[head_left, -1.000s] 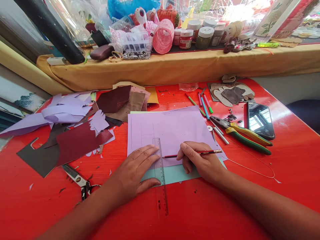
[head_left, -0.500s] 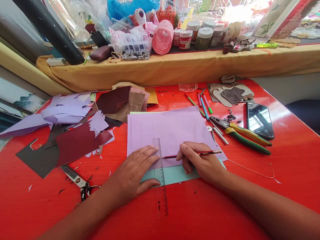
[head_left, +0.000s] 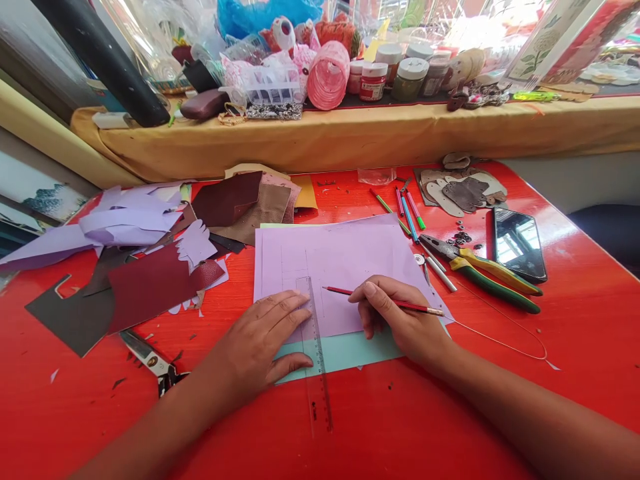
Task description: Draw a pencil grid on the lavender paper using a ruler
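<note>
A sheet of purple paper (head_left: 355,250) with faint pencil lines lies over a light teal sheet (head_left: 350,353). Across both sheets a clear ruler (head_left: 317,357) points away from me, its near end reaching onto the red table. My left hand (head_left: 267,337) rests flat on the ruler's left side, fingers stretched out and thumb apart. To the right, my right hand (head_left: 400,310) is closed around a red-and-black pencil (head_left: 337,291), held nearly level. The pencil's tip is just right of the ruler over the purple paper; whether it touches, I cannot tell.
Scissors (head_left: 150,358) lie left of my left forearm, near leather scraps (head_left: 150,287) and purple paper offcuts (head_left: 127,220). Pliers (head_left: 485,273), pens (head_left: 410,217) and a phone (head_left: 519,243) occupy the right side. Behind, a covered ledge (head_left: 350,137) holds jars (head_left: 374,81).
The ruler and my left hand have shifted slightly left. The pencil tip has moved up and away from me, changing the pencil's tilt in my right hand.
</note>
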`<state>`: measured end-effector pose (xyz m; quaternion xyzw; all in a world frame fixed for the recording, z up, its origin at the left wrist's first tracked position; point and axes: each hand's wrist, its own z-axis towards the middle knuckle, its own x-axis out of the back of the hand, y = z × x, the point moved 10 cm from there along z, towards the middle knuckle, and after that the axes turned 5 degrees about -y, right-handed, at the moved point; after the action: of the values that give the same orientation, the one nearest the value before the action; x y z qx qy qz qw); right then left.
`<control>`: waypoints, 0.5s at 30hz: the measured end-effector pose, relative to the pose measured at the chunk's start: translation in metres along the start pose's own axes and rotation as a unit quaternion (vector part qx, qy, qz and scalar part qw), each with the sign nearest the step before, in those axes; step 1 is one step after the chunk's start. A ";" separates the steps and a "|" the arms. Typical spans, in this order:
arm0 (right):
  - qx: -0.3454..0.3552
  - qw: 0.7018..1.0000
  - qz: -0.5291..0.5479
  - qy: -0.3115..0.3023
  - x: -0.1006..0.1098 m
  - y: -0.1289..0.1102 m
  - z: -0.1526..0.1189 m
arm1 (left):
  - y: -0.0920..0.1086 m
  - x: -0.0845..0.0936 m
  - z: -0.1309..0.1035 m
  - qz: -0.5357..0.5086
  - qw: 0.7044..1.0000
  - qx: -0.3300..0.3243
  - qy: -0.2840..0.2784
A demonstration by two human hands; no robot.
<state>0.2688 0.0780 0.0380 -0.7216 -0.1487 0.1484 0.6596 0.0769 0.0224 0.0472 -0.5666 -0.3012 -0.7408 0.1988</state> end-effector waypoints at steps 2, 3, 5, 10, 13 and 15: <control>-0.001 1.000 0.002 -0.005 -0.002 0.000 0.001 | -0.003 0.002 -0.002 0.006 1.000 0.003 -0.001; 0.000 1.000 -0.001 -0.008 -0.002 0.000 0.001 | -0.003 0.003 -0.002 0.009 1.000 0.002 -0.001; -0.001 1.000 -0.015 -0.012 -0.003 0.000 0.001 | -0.003 0.006 -0.003 0.016 1.000 0.001 -0.001; -0.014 0.999 -0.044 -0.020 -0.006 0.001 0.002 | 0.000 0.009 -0.007 0.052 0.999 0.002 -0.013; -0.013 0.999 -0.033 -0.006 -0.003 0.001 0.002 | -0.004 0.009 -0.014 0.070 0.997 0.009 -0.030; -0.012 1.000 -0.019 0.008 0.000 0.001 0.001 | -0.009 0.010 -0.020 0.074 0.996 0.017 -0.044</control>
<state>0.2681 0.0785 0.0371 -0.7277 -0.1590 0.1287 0.6547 0.0541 0.0164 0.0512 -0.6161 -0.2793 -0.6930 0.2495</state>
